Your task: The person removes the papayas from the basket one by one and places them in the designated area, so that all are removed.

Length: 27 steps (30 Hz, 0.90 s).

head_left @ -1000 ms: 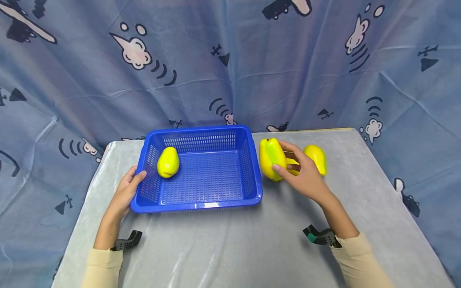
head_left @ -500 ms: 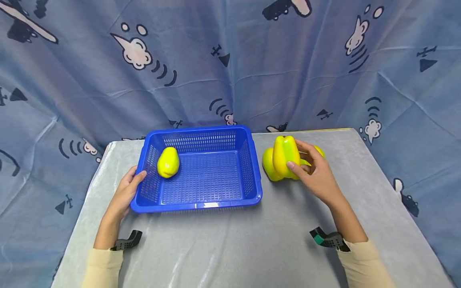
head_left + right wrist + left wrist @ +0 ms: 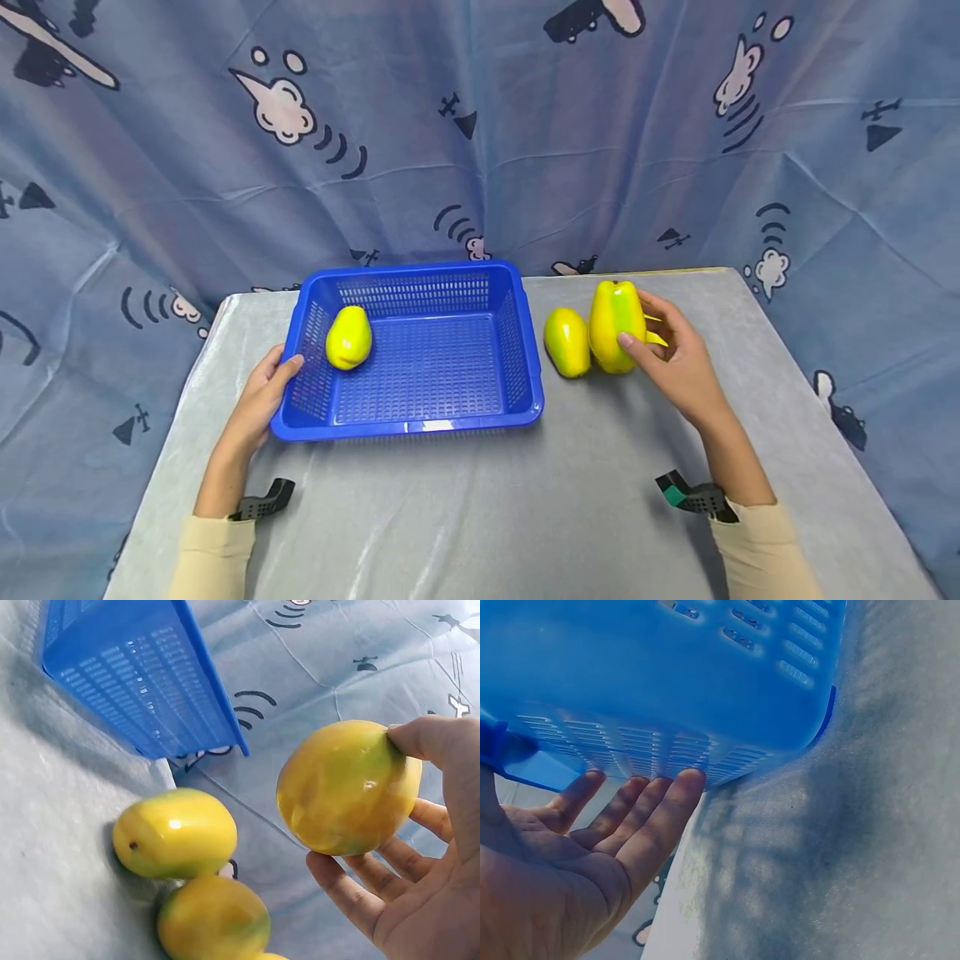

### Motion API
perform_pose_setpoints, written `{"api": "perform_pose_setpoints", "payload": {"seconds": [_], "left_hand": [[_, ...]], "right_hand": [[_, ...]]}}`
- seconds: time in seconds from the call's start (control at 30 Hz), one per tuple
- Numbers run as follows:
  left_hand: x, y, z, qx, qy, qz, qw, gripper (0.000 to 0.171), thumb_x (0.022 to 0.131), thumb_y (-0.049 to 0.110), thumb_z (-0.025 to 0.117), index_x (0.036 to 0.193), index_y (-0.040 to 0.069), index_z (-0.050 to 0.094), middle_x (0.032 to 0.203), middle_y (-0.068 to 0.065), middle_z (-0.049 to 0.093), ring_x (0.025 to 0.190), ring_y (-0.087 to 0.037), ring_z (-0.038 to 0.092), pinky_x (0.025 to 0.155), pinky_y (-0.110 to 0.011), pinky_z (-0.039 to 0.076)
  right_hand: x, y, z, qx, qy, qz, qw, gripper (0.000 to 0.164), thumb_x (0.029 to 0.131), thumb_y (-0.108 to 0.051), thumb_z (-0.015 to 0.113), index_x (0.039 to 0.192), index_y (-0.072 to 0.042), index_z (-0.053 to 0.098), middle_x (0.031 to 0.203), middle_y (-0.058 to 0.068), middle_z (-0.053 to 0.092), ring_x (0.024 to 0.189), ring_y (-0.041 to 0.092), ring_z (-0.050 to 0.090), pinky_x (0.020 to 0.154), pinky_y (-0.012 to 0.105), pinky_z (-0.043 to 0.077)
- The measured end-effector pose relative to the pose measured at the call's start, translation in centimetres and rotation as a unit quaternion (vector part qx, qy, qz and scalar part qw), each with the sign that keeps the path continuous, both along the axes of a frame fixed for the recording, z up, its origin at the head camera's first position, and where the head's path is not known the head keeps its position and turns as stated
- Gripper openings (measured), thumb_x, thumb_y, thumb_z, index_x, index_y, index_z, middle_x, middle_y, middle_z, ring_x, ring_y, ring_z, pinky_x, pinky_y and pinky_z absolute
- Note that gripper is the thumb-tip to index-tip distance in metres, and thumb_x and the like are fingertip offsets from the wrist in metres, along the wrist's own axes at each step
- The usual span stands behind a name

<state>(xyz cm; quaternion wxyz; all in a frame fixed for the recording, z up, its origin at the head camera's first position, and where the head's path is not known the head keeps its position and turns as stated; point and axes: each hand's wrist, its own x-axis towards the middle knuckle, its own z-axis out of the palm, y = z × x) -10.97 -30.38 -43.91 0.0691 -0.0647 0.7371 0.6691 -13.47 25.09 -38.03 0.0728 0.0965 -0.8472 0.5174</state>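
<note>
Blue basket (image 3: 408,417) rim meets the flat, relaxed left hand (image 3: 264,398); one mango (image 3: 348,337) lies inside. On the bench (image 3: 480,508), the right hand (image 3: 678,367) has lifted its gripped mango (image 3: 617,327), uncovering another (image 3: 567,342). Only the right wrist view shows two more mangoes (image 3: 212,919) lying below.

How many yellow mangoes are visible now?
4: basket mango in the blue basket; held mango in the right hand; two table mangoes beside it; another may be hidden.
</note>
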Motion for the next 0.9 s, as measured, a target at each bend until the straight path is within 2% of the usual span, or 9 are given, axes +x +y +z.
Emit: {"api": "perform_pose_setpoints", "payload": {"seconds": [0.23, 0.47, 0.7, 0.9], "left_hand": [[0.0, -0.1, -0.1, -0.003, -0.005, 0.003, 1.0, 0.055, 0.113, 0.034, 0.048, 0.156, 0.002, 0.035, 0.108, 0.016, 0.068, 0.094, -0.003, 0.07, 0.078, -0.025, 0.063], [-0.2, -0.1, -0.1, 0.01, -0.002, 0.001, 0.9999, 0.043, 0.113, 0.031, 0.048, 0.149, 0.008, 0.041, 0.103, 0.014, 0.07, 0.089, -0.004, 0.07, 0.074, -0.025, 0.062], [-0.7, 0.4, -0.2, 0.012, 0.0, -0.014, 0.9998, 0.055, 0.114, 0.034, 0.048, 0.156, 0.001, 0.034, 0.108, 0.013, 0.069, 0.093, -0.005, 0.07, 0.077, -0.026, 0.063], [-0.1, 0.2, -0.2, 0.001, -0.004, 0.006, 1.0, 0.049, 0.114, 0.033, 0.047, 0.152, 0.003, 0.039, 0.105, 0.015, 0.069, 0.092, -0.003, 0.07, 0.076, -0.024, 0.062]], "right_hand": [[-0.3, 1.1, 0.1, 0.001, 0.003, -0.024, 1.0, 0.065, 0.103, -0.016, 0.069, 0.162, -0.019, 0.042, 0.15, 0.012, 0.052, 0.121, -0.003, 0.056, 0.089, 0.004, 0.052], [-0.3, 1.6, -0.6, -0.013, -0.006, -0.038, 0.999, 0.065, 0.104, -0.018, 0.069, 0.163, -0.02, 0.04, 0.153, 0.014, 0.05, 0.122, -0.003, 0.056, 0.089, 0.005, 0.052], [-0.1, 3.1, -1.4, -0.009, -0.007, -0.08, 0.997, 0.066, 0.104, -0.018, 0.068, 0.163, -0.021, 0.04, 0.153, 0.015, 0.05, 0.121, -0.004, 0.052, 0.09, 0.001, 0.049], [-0.3, 3.8, -1.6, -0.004, -0.015, -0.084, 0.996, 0.067, 0.104, -0.02, 0.069, 0.164, -0.022, 0.039, 0.154, 0.014, 0.049, 0.122, -0.004, 0.052, 0.089, 0.002, 0.05]]}}
